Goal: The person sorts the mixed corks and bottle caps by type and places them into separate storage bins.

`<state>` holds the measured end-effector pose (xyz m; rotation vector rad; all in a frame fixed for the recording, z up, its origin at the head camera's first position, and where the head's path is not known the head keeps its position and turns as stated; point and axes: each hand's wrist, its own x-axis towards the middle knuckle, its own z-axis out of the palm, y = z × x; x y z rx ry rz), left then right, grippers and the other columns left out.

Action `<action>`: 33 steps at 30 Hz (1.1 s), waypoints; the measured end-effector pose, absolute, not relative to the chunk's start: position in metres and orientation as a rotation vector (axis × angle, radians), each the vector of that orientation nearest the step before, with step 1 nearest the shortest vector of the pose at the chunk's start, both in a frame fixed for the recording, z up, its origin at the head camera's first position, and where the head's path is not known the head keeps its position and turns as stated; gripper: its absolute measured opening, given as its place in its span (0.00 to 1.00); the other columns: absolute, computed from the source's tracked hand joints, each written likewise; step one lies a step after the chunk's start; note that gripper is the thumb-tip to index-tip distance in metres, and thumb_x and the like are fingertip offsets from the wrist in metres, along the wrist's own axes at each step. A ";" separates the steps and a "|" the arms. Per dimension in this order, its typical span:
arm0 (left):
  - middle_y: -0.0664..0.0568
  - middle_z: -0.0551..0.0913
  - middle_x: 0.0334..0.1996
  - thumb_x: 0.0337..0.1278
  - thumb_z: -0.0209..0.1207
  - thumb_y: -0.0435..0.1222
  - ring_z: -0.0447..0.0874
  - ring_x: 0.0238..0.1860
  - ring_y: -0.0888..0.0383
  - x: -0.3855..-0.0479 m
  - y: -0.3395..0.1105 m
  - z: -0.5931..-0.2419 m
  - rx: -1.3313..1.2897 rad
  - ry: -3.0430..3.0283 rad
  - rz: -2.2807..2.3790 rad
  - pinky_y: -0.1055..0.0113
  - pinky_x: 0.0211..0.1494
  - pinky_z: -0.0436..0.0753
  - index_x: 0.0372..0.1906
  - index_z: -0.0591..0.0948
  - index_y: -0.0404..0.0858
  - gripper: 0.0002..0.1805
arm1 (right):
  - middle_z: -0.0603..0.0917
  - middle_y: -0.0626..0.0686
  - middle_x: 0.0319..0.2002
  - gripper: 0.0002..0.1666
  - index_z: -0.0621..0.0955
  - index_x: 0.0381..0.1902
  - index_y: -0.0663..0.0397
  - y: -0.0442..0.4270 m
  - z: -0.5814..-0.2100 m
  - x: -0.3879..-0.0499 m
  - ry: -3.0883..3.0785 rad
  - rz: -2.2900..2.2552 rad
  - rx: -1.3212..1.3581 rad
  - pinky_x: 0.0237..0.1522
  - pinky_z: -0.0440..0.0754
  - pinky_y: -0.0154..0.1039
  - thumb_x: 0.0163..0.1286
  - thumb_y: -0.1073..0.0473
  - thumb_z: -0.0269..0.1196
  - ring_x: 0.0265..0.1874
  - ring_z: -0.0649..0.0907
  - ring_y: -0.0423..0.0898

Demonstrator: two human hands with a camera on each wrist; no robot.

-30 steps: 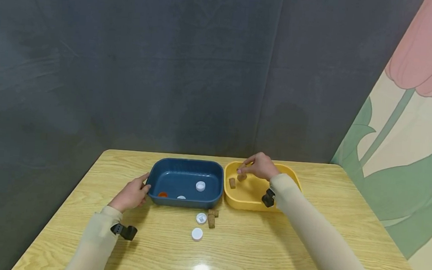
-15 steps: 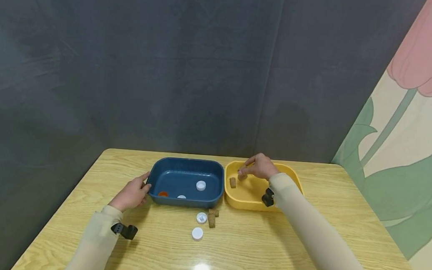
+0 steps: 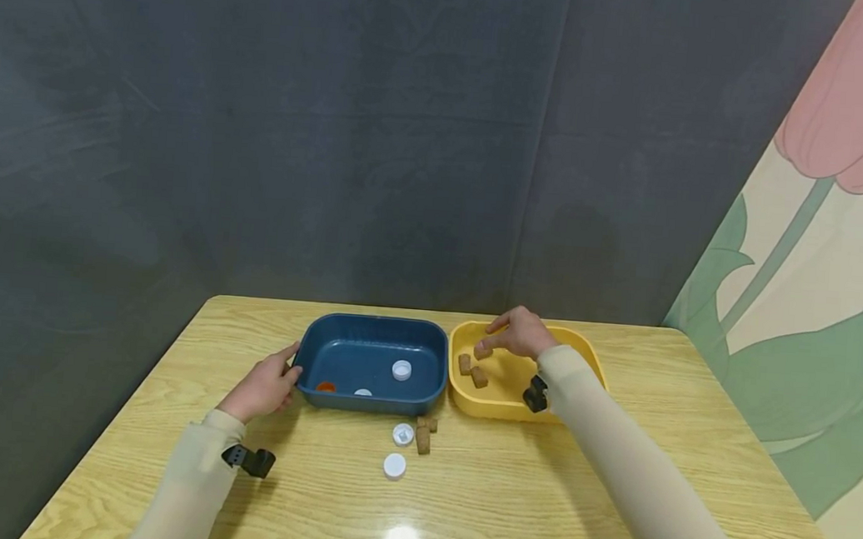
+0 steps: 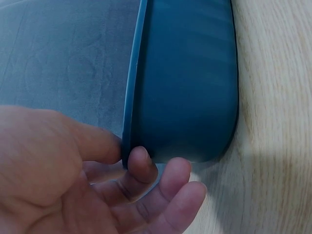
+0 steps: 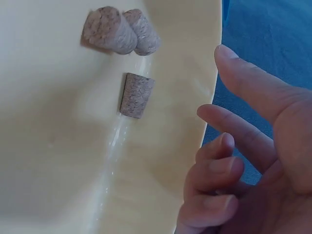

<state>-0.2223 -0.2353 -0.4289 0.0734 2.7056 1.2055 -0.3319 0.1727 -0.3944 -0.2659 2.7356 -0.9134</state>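
Observation:
My left hand (image 3: 265,387) pinches the left rim of a blue bin (image 4: 190,83), thumb on one side and a fingertip on the other. White bottle caps (image 3: 401,371) and an orange cap (image 3: 326,387) lie inside that bin. Above the yellow bin (image 3: 497,409) is my right hand (image 3: 521,332), thumb and forefinger apart with nothing between them. Its other fingers are bent in the right wrist view. Three corks lie on the yellow bin's floor: one alone (image 5: 137,95) and two touching, a nearer cork (image 5: 109,30) and a cork behind it (image 5: 142,32).
In front of the bins, two white caps lie on the wooden table (image 3: 295,502), one face up (image 3: 402,434) and one smooth side up (image 3: 394,466). Corks (image 3: 423,438) lie beside them. The two bins stand side by side, with a dark curtain (image 3: 378,174) behind.
The cork at my right fingertips has been let go and now lies in the yellow bin near the others. My left hand and the blue bin have not moved.

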 end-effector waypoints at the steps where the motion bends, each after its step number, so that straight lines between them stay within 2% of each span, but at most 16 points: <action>1: 0.41 0.74 0.27 0.79 0.43 0.31 0.77 0.24 0.49 -0.222 -0.235 -0.429 0.069 2.705 1.207 0.63 0.27 0.76 0.78 0.49 0.26 0.31 | 0.77 0.64 0.64 0.29 0.85 0.56 0.59 0.173 -0.394 -0.331 2.730 -0.920 -0.261 0.63 0.74 0.58 0.61 0.49 0.74 0.64 0.73 0.64; 11: 0.39 0.74 0.28 0.79 0.42 0.31 0.77 0.24 0.48 -0.221 -0.234 -0.428 0.075 2.701 1.221 0.63 0.27 0.75 0.78 0.47 0.27 0.31 | 0.82 0.61 0.59 0.29 0.84 0.57 0.60 0.169 -0.392 -0.317 2.694 -0.999 -0.376 0.57 0.79 0.53 0.61 0.50 0.74 0.55 0.81 0.57; 16: 0.38 0.75 0.29 0.79 0.41 0.31 0.77 0.25 0.47 -0.222 -0.235 -0.428 0.078 2.707 1.215 0.62 0.27 0.75 0.79 0.47 0.28 0.32 | 0.84 0.58 0.56 0.28 0.85 0.55 0.59 0.163 -0.387 -0.304 2.696 -1.036 -0.491 0.50 0.81 0.47 0.62 0.50 0.74 0.47 0.81 0.51; 18: 0.38 0.75 0.30 0.79 0.42 0.31 0.77 0.24 0.47 -0.222 -0.235 -0.428 0.079 2.718 1.206 0.62 0.27 0.75 0.79 0.47 0.29 0.32 | 0.86 0.56 0.50 0.27 0.86 0.54 0.57 0.159 -0.386 -0.298 2.686 -1.053 -0.519 0.43 0.80 0.43 0.61 0.50 0.74 0.41 0.80 0.49; 20: 0.38 0.75 0.31 0.79 0.42 0.31 0.77 0.24 0.47 -0.223 -0.235 -0.428 0.081 2.728 1.200 0.62 0.27 0.75 0.79 0.47 0.30 0.32 | 0.86 0.55 0.40 0.26 0.87 0.53 0.56 0.156 -0.385 -0.292 2.672 -1.065 -0.551 0.35 0.75 0.39 0.60 0.50 0.75 0.33 0.77 0.48; 24: 0.38 0.74 0.31 0.79 0.42 0.30 0.76 0.23 0.47 -0.222 -0.235 -0.428 0.082 2.728 1.202 0.61 0.27 0.75 0.80 0.48 0.32 0.32 | 0.79 0.52 0.22 0.25 0.87 0.52 0.56 0.149 -0.383 -0.280 2.626 -1.091 -0.618 0.25 0.65 0.36 0.59 0.51 0.75 0.22 0.73 0.46; 29: 0.39 0.73 0.29 0.79 0.42 0.30 0.76 0.24 0.47 -0.222 -0.235 -0.428 0.082 2.717 1.206 0.62 0.27 0.75 0.80 0.49 0.32 0.31 | 0.74 0.49 0.19 0.26 0.88 0.51 0.56 0.141 -0.382 -0.264 2.577 -1.131 -0.761 0.22 0.64 0.34 0.57 0.51 0.77 0.19 0.71 0.43; 33: 0.39 0.73 0.30 0.79 0.42 0.31 0.76 0.24 0.48 -0.223 -0.235 -0.428 0.083 2.718 1.201 0.62 0.28 0.75 0.80 0.49 0.32 0.31 | 0.71 0.48 0.21 0.26 0.88 0.52 0.53 0.134 -0.386 -0.251 2.519 -1.150 -0.866 0.24 0.64 0.33 0.57 0.50 0.77 0.21 0.69 0.42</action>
